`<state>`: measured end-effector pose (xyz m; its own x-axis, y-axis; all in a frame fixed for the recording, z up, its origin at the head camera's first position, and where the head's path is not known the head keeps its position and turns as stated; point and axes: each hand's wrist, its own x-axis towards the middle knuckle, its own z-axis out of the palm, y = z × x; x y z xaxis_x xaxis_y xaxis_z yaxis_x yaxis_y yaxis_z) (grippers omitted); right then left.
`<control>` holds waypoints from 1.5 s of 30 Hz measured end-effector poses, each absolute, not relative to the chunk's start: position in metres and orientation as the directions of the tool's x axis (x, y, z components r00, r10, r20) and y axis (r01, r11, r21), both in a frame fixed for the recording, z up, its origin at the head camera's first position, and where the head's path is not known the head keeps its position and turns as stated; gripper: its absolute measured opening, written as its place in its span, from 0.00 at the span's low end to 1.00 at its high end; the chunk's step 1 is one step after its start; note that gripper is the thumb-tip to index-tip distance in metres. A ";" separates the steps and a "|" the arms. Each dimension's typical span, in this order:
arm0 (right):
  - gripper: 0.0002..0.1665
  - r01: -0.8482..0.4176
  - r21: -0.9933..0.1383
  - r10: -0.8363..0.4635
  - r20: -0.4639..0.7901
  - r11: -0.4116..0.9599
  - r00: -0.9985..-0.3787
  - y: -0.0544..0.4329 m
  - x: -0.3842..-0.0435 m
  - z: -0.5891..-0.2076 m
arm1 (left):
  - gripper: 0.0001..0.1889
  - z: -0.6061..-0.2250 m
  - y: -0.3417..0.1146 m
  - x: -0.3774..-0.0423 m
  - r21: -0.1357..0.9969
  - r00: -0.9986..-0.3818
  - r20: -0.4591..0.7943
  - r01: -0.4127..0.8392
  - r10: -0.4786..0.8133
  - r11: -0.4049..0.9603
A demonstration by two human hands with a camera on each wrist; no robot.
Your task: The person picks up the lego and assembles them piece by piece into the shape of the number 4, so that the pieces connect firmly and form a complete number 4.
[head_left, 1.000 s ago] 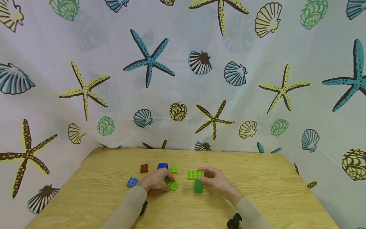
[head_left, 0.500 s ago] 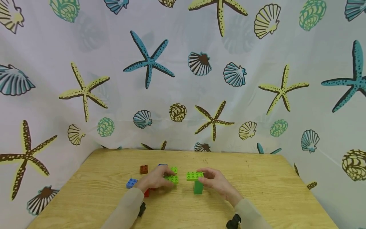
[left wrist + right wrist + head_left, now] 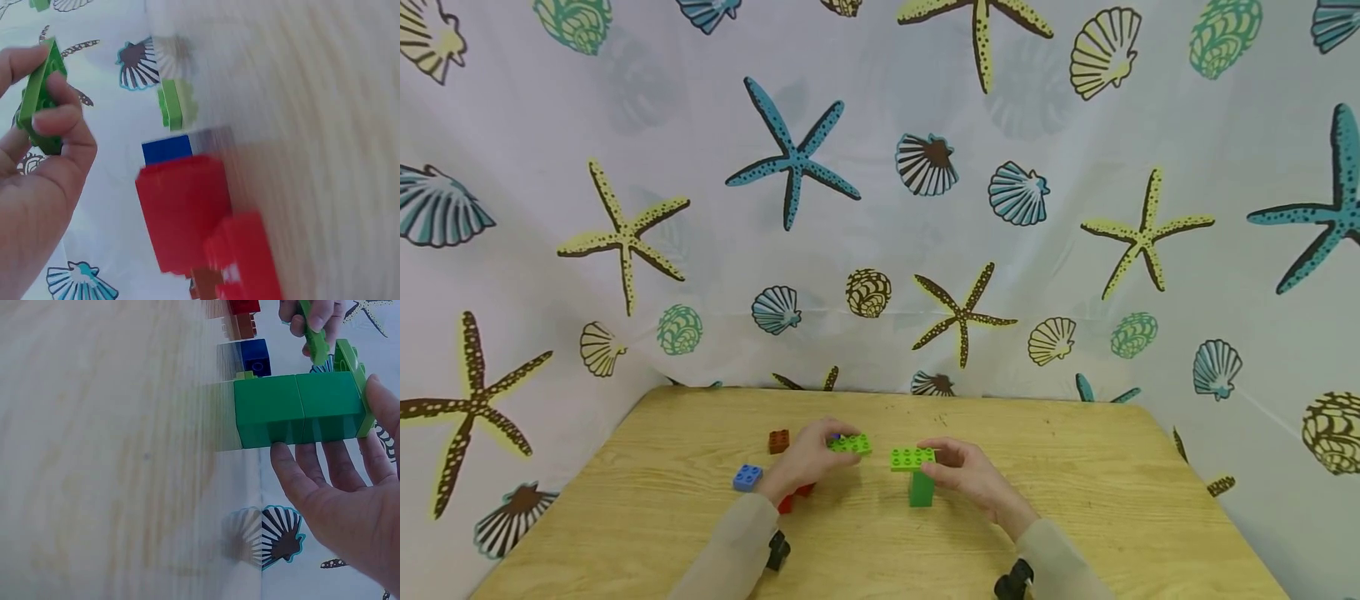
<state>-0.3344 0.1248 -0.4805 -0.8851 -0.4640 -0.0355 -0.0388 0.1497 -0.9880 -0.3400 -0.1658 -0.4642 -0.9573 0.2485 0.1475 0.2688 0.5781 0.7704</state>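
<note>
My left hand [image 3: 808, 458] pinches a lime-green toy brick plate [image 3: 852, 445] and holds it up off the table; in the left wrist view the plate [image 3: 40, 94] is tilted between thumb and fingers. To its right, my right hand [image 3: 968, 471] grips a tower of two dark green bricks [image 3: 921, 490], capped by another lime-green plate [image 3: 910, 458] that juts out to the left. The tower stands upright on the table, and in the right wrist view the fingers lie along the green bricks [image 3: 269, 412] with the thumb at the top plate [image 3: 359, 381].
Loose bricks lie around my left hand: a light blue one [image 3: 747, 477], a brown one [image 3: 778, 441] and red ones [image 3: 785, 504]. A dark blue brick [image 3: 167, 150] and a small lime-green brick [image 3: 170, 104] sit farther back. A patterned curtain [image 3: 880, 250] encloses the wooden table [image 3: 1075, 500].
My left hand has lifted the lime-green plate and carried it up and away from me, now hiding the small lime-green brick in the head view. My right hand and the tower stay put.
</note>
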 end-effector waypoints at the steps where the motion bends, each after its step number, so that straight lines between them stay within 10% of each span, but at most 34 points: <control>1: 0.31 -0.038 -0.988 -0.466 -0.036 0.149 -0.884 0.125 -0.334 -0.481 | 0.20 -0.463 -0.165 -0.339 0.802 -0.963 0.137 0.246 0.233 0.544; 45: 0.32 -0.046 -0.987 -0.457 -0.030 0.154 -0.889 0.125 -0.334 -0.480 | 0.23 -0.462 -0.119 -0.324 0.939 -0.937 0.128 0.220 0.326 0.264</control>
